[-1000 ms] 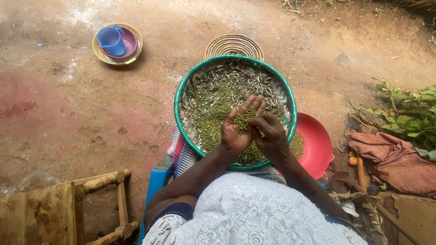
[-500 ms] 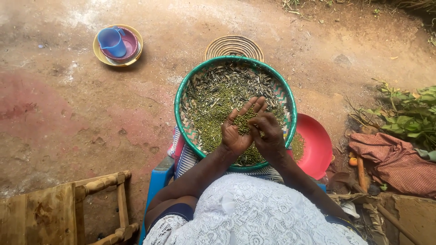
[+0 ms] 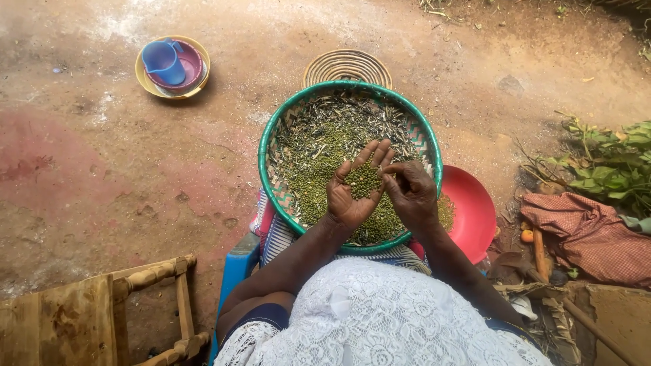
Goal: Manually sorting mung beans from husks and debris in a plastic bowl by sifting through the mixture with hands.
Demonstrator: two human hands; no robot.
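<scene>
A round woven basket [image 3: 270, 135] with a green rim rests on my lap, filled with small green grains [image 3: 319, 159] and dry husks. My left hand [image 3: 356, 190] is held palm up over the basket, cupping a small heap of the green grains. My right hand [image 3: 411, 193] is beside it, fingers bent, its fingertips touching the grains on the left palm. A red bowl [image 3: 475, 210] lies under the basket's right edge.
A yellow bowl holding a purple bowl and a blue jug [image 3: 169, 64] stands on the dirt ground far left. A coiled woven mat [image 3: 347, 66] lies behind the basket. A wooden stool [image 3: 88, 318] is at bottom left. Leafy branches [image 3: 610, 166] and a red cloth [image 3: 590, 234] lie right.
My left palm has opened flatter with grains on it, and my right hand's fingers have shifted to the side of the heap.
</scene>
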